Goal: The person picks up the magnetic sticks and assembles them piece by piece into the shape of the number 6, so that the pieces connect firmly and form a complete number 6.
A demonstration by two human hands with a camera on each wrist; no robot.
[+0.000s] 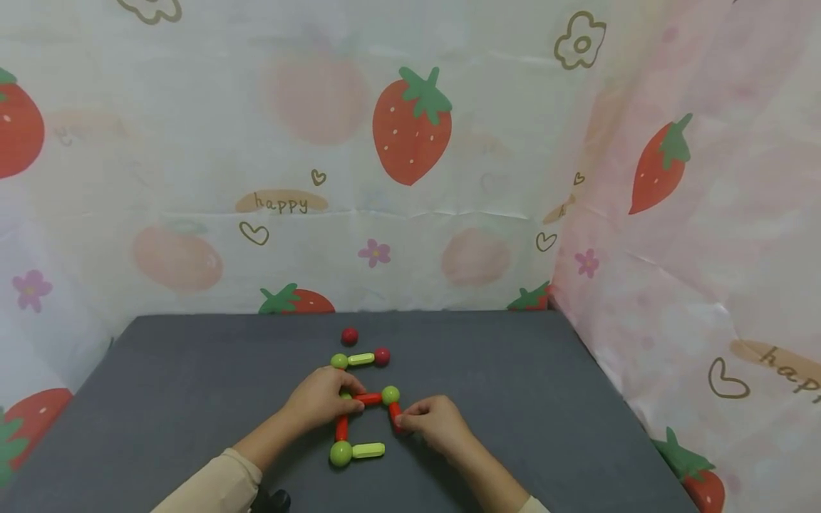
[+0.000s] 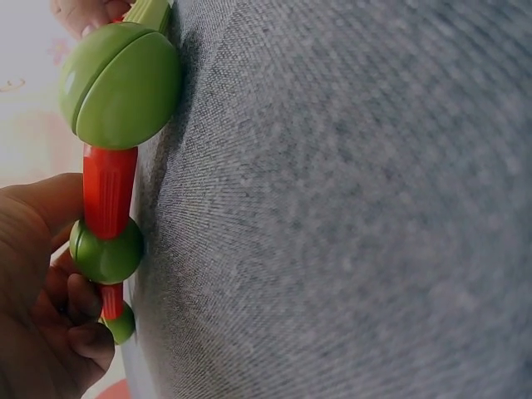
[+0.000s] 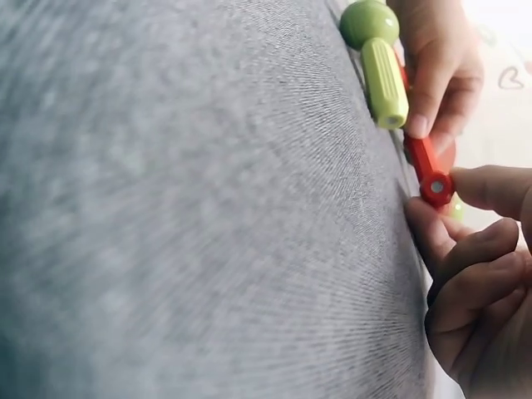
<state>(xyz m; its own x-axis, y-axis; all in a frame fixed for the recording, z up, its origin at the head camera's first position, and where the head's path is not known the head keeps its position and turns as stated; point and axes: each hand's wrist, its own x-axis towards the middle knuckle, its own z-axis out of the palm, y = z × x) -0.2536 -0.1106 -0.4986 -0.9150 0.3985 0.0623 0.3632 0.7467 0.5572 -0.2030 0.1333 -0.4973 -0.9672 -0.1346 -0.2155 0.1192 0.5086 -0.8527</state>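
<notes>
Several magnetic rods and balls are joined into a flat figure on the dark table. My left hand (image 1: pixel 323 399) pinches a red rod (image 1: pixel 370 399) at its left end, beside a green ball (image 2: pixel 106 251) that its fingers partly cover. From a second green ball (image 1: pixel 390 395) another red rod (image 1: pixel 394 412) slants toward me, and my right hand (image 1: pixel 439 424) pinches its free end between thumb and finger. A nearer red rod (image 1: pixel 342 428) leads down to a large green ball (image 1: pixel 341 454) with a yellow-green rod (image 1: pixel 368 450) pointing right.
Beyond my left hand, a green ball (image 1: pixel 339 361) carries a yellow-green rod (image 1: pixel 361 359) ending in a red ball (image 1: pixel 381 356). One loose red ball (image 1: pixel 349 335) lies farther back. A strawberry-print cloth (image 1: pixel 410 235) hangs behind the table (image 1: pixel 212 370). Something black (image 1: pixel 276 501) shows by the left sleeve.
</notes>
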